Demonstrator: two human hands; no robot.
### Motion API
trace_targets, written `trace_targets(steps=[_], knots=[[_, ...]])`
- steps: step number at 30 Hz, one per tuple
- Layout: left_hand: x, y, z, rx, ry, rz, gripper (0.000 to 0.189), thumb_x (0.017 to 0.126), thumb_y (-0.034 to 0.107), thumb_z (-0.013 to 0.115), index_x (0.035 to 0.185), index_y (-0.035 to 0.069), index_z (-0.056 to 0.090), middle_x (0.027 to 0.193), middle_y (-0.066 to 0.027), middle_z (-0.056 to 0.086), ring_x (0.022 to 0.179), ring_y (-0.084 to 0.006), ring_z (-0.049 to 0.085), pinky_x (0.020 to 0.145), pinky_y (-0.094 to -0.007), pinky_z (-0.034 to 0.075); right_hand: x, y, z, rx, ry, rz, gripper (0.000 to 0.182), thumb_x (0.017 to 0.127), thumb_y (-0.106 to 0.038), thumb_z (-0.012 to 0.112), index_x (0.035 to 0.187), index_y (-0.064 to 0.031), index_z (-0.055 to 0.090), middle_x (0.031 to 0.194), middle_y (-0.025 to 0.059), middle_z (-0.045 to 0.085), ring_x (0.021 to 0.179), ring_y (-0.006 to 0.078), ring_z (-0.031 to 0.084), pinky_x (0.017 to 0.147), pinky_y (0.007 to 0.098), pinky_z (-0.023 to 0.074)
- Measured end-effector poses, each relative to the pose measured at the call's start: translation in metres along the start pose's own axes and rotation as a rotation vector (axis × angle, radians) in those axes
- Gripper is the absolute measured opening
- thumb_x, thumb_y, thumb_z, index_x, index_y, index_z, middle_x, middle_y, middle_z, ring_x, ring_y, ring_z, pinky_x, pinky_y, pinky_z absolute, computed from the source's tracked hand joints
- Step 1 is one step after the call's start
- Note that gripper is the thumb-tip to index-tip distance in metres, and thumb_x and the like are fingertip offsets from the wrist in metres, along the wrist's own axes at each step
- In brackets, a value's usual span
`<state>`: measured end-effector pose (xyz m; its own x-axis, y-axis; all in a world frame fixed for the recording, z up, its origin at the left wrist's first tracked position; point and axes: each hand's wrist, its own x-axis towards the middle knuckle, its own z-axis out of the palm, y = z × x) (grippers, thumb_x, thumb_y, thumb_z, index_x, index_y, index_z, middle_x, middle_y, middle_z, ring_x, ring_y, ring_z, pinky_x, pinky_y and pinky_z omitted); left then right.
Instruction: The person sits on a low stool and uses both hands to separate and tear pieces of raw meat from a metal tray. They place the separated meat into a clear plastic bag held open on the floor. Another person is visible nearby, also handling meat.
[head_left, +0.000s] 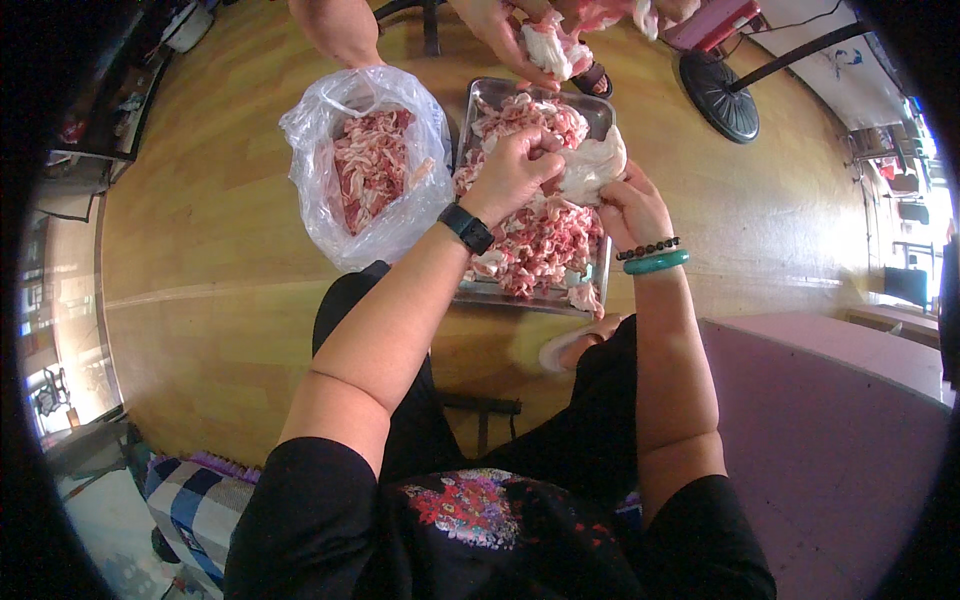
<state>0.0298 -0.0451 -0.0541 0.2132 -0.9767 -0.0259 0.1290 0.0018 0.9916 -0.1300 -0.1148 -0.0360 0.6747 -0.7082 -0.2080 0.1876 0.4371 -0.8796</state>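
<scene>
My left hand (521, 169), with a black watch on its wrist, pinches the left edge of a pale, fatty piece of raw meat (592, 169). Gripping that same piece by its lower right side is my right hand (641, 206), which wears a beaded bracelet and a green bangle. Both hands are over a rectangular metal tray (517, 303) heaped with pink and white raw meat scraps (544, 244). Left of the tray stands an open clear plastic bag (311, 184), its mouth spread around more cut meat (371, 169).
Across the tray, another person's hand (495, 37) holds a whitish meat piece (546, 49). Their bare limb (337, 34) comes down behind the bag. A round black stand base (720, 97) sits at upper right, and a pink cabinet (810, 450) is beside my right arm.
</scene>
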Motion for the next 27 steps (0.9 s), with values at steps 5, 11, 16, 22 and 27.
trace_targets(steps=[5,11,16,22,27], knots=[[-0.001,-0.001,-0.002,0.03,-0.009,0.08,0.015,0.076,0.013,0.053,0.085,0.001,0.05,0.078,-0.0005,0.052,0.066,-0.0051,0.047,0.06,-0.0192,0.04,0.004,0.003,0.004,0.131,-0.033,0.01,0.033,0.077,0.005,0.045,0.109,0.0037,0.042,0.1,0.0119,0.052,0.093,0.0216,0.052,0.079,0.0294,0.0428],[-0.002,-0.005,0.006,-0.009,-0.064,0.163,0.014,0.078,0.012,0.053,0.088,0.003,0.049,0.079,0.0003,0.05,0.069,-0.0058,0.048,0.063,-0.02,0.042,0.003,0.012,0.002,0.182,0.024,0.071,0.033,0.079,0.004,0.042,0.111,0.003,0.04,0.103,0.0144,0.051,0.087,0.022,0.055,0.073,0.0315,0.0481],[0.001,-0.007,0.002,0.007,0.018,0.088,0.014,0.078,0.011,0.053,0.088,0.003,0.048,0.08,0.0008,0.05,0.07,-0.0068,0.05,0.065,-0.0204,0.043,0.001,0.002,-0.002,0.126,0.108,0.099,0.034,0.069,0.009,0.038,0.102,0.0038,0.044,0.09,0.013,0.053,0.071,0.0199,0.056,0.061,0.0285,0.05],[0.001,-0.006,-0.004,0.032,-0.054,0.092,0.021,0.079,0.013,0.052,0.096,0.003,0.049,0.082,0.0006,0.051,0.073,-0.0073,0.05,0.069,-0.021,0.042,-0.001,-0.005,0.011,0.253,0.076,0.021,0.031,0.07,0.008,0.038,0.101,0.004,0.045,0.085,0.0103,0.053,0.072,0.0171,0.053,0.064,0.0262,0.0464],[0.0,-0.002,0.006,-0.157,-0.058,-0.04,0.023,0.08,0.012,0.05,0.101,0.002,0.05,0.087,-0.0005,0.053,0.08,-0.0089,0.05,0.074,-0.0221,0.041,0.004,0.001,0.008,-0.121,-0.007,-0.111,0.024,0.077,-0.002,0.046,0.1,0.0032,0.049,0.082,0.0049,0.055,0.07,0.0105,0.05,0.062,0.0212,0.042]])
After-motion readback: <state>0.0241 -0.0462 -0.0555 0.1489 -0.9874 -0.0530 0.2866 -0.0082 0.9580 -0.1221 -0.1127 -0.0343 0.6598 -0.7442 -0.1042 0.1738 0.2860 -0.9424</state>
